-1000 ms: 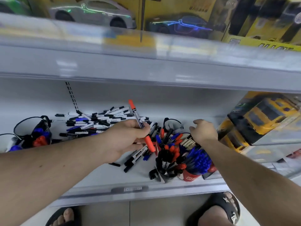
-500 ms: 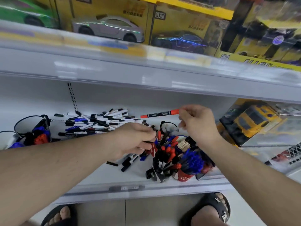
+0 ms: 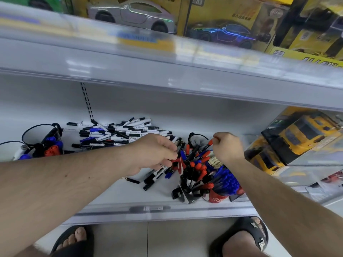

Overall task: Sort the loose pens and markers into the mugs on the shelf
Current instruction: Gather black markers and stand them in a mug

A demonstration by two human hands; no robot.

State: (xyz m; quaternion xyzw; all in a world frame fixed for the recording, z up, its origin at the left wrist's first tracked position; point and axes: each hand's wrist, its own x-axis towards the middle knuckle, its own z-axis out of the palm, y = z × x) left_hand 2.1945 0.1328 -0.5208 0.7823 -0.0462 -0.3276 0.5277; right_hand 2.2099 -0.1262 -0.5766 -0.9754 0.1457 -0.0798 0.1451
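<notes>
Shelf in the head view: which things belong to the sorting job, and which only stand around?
Job:
- loose marker pile
- red-capped marker, pinched by right hand
- left hand, gripping markers
- red mug
- black mug

Standing around:
- yellow toy trucks
- boxed toy cars

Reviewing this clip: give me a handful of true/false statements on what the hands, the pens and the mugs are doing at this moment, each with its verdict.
1. The right hand pinches a red-capped marker above the crowded mugs. True.
2. The left hand rests flat on the shelf edge. False: its fingers are curled on pens beside the mugs.
3. A loose pile of pens lies at the back of the shelf. True.
4. The red mug is empty. False: it is packed with blue-capped pens.
5. The yellow toy trucks stand left of the pens. False: they stand to the right.
</notes>
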